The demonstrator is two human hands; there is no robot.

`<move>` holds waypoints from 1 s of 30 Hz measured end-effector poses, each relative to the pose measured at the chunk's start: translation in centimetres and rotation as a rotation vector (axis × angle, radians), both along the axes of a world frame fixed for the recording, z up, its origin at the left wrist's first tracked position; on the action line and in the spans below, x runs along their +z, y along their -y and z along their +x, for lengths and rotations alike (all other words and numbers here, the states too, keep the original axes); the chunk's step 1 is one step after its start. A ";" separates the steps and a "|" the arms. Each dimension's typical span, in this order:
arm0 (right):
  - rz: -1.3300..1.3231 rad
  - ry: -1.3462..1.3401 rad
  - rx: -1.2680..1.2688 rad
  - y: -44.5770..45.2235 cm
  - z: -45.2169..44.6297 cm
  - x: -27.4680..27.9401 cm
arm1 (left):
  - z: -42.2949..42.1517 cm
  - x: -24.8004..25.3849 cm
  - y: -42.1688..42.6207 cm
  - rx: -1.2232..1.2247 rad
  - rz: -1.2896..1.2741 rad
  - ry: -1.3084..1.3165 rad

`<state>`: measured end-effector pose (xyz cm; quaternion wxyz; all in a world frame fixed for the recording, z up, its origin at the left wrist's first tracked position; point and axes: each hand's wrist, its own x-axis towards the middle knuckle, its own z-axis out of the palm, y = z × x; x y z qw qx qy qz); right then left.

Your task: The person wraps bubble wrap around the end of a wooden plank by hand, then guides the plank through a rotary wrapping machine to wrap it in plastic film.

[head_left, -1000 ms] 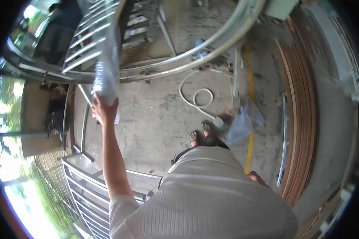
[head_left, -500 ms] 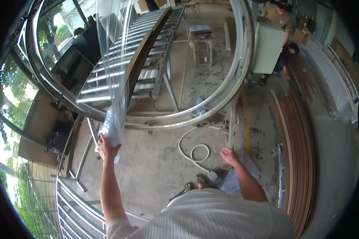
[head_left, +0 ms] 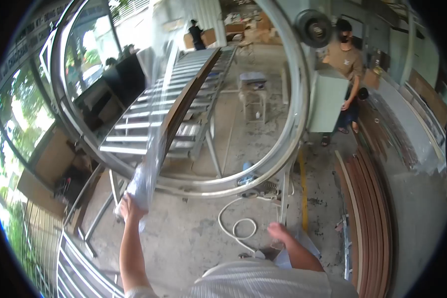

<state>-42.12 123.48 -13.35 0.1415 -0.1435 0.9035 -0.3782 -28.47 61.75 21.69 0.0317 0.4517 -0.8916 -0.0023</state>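
My left hand [head_left: 130,207] is wrapped round the lower end of a bunched length of clear plastic film [head_left: 141,185]. From there the film runs upward in a taut, see-through strip, passing in front of the large metal ring [head_left: 299,107]. Closed and slightly blurred, my right hand [head_left: 279,232] is held low in front of my body. Whatever its fingers may hold is hidden. Below it, a clear plastic sheet [head_left: 303,243] shows by the floor. Beyond the ring, a long brown board [head_left: 186,97] lies on a roller conveyor [head_left: 121,138].
A pale hose [head_left: 223,226] loops on the floor ahead. Long brown strips [head_left: 370,218] are stacked at right. A co-worker [head_left: 345,59] stands behind a pale green panel [head_left: 327,102]. Another person [head_left: 196,35] is at the far back. Metal rails [head_left: 77,268] stand at lower left.
The view has tilted up, so the ring and conveyor sit lower. My left hand still grips the film. My right hand stays closed. The standing co-worker shows more fully; the crouching person is hidden.
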 end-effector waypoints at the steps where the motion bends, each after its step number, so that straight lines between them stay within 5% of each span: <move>1: -0.112 0.092 -0.041 0.6 -1.6 0.5 | 0.0 -0.2 0.2 -0.023 -0.018 -0.010; 5: -0.329 0.286 -0.128 2.9 -3.0 4.0 | 0.1 -0.5 0.7 -0.043 -0.011 -0.044; 8: -0.079 0.301 -0.066 2.9 0.2 3.3 | 0.7 0.2 0.3 -0.014 -0.028 -0.028; 10: 0.067 0.312 0.095 1.0 2.8 -1.5 | 0.7 0.1 0.3 0.003 -0.047 -0.028; 12: -0.073 0.444 0.352 -2.2 4.9 -7.8 | 0.8 -0.3 1.0 0.015 -0.020 -0.041; 13: -0.120 -0.029 0.513 -3.6 6.8 -13.2 | 0.9 -0.1 0.8 0.014 -0.016 -0.030; 14: -0.165 -0.506 0.654 -2.3 8.2 -11.6 | 0.7 0.3 0.7 0.008 -0.016 -0.016; 15: -0.160 -0.509 0.647 -2.5 7.9 -10.4 | 0.7 0.6 0.7 0.000 -0.014 -0.020; 20: 0.015 0.736 0.328 -4.4 8.6 -6.2 | 0.7 0.6 0.4 -0.021 -0.009 -0.048; 23: 0.058 0.785 0.022 -2.3 7.4 -2.4 | 0.5 -0.1 0.7 -0.018 -0.029 -0.001; 26: 0.095 0.465 -0.014 -1.2 6.6 -3.3 | 0.5 -0.4 0.8 -0.024 -0.054 0.000; 30: -0.008 0.467 -0.035 -0.2 6.3 -2.6 | 0.3 0.1 0.5 -0.027 -0.045 0.000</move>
